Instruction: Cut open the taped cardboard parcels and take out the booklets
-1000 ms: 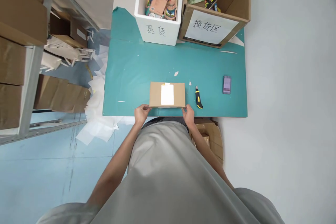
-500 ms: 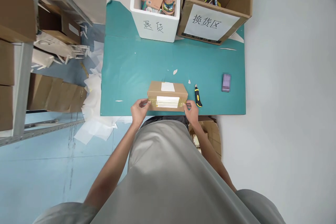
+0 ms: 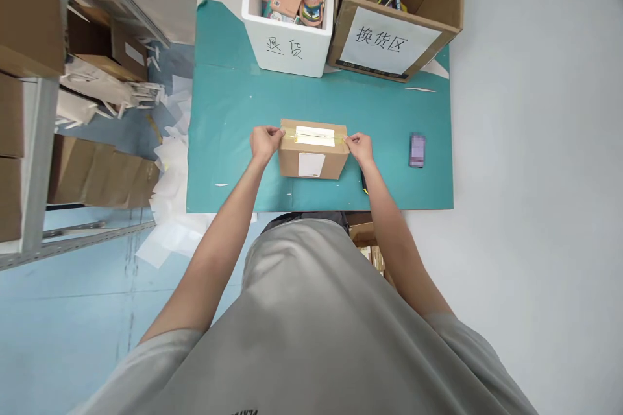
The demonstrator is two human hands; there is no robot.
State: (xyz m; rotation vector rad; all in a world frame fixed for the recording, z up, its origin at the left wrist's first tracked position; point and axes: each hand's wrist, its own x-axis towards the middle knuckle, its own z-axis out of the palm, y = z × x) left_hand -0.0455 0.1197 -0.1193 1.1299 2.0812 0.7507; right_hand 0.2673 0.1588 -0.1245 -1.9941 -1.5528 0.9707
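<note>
A small brown cardboard box (image 3: 289, 161) sits on the green table. Yellowish tape runs along its top, across a white label (image 3: 315, 132); another white label (image 3: 311, 165) is on the side facing me. My left hand (image 3: 266, 143) is closed in a pinch at the box's upper left end. At the upper right end my right hand (image 3: 359, 146) pinches in the same way, by the tape's end. Whether the fingertips grip cardboard or tape is too small to tell. A black and yellow utility knife (image 3: 365, 185) lies partly hidden behind my right forearm.
At the table's (image 3: 228, 97) back stand a white foam bin (image 3: 292, 48) of colourful packets and an open carton (image 3: 389, 45) with a paper sign. A phone (image 3: 417, 150) lies to the right. Shelving (image 3: 41, 162) with boxes and loose papers (image 3: 172, 207) are on the left.
Both hands and the box have moved away from me, off the table's near edge. The box has tipped, so its taped label now faces upward. My right forearm now covers most of the knife.
</note>
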